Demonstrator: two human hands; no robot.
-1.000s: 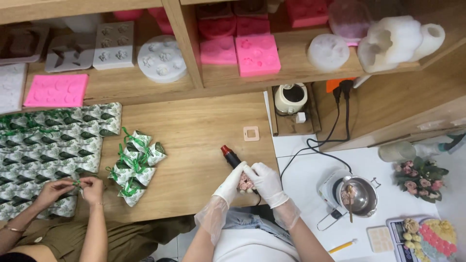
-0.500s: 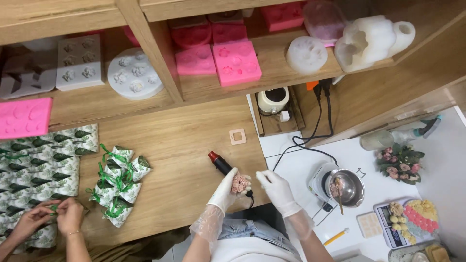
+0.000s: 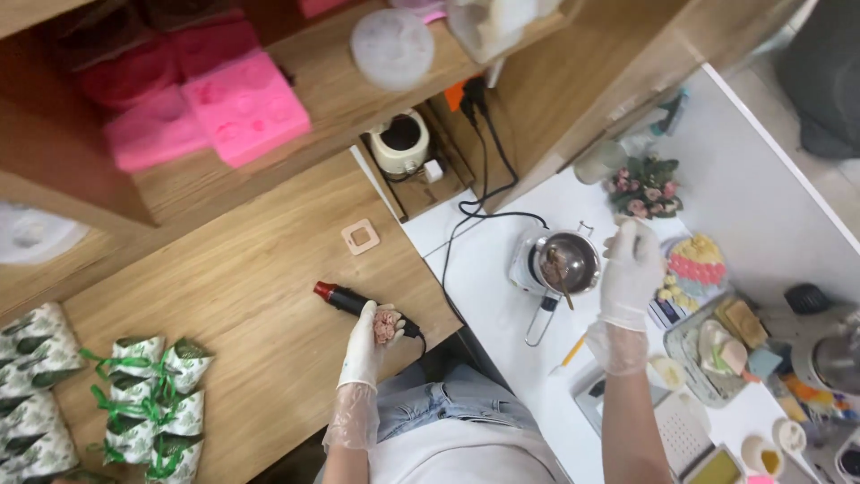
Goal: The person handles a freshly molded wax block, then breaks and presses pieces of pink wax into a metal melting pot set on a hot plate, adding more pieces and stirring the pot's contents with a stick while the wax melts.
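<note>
Gloved, the left hand [image 3: 369,339] cups a small pinkish-brown flower-shaped piece [image 3: 384,326] in its curled fingers, just above the near edge of the wooden table [image 3: 242,296]. That piece looks light and rather brittle, like cast wax or soap, so I would judge it best cradled from beneath by its rounded base and not pinched at the petals. Right behind it, touching the hand, lies a black hot-air tool with a red tip [image 3: 345,299], its cord trailing off toward the near side. The right hand [image 3: 632,269], also gloved, is raised with fingers loosely bent, close to the right rim of a small metal melting pot [image 3: 563,262] on the white counter [image 3: 502,314]; I cannot tell whether it grips anything. A stirrer rests in the pot's brownish contents. Farther right sit a tray of small coloured cast shapes [image 3: 690,269] and a tiny bouquet [image 3: 643,186]. On the far shelf stand pink silicone moulds [image 3: 246,108]; green-ribboned packets [image 3: 148,394] lie at the near left. The black cables [image 3: 484,170] cross between table and pot.
</note>
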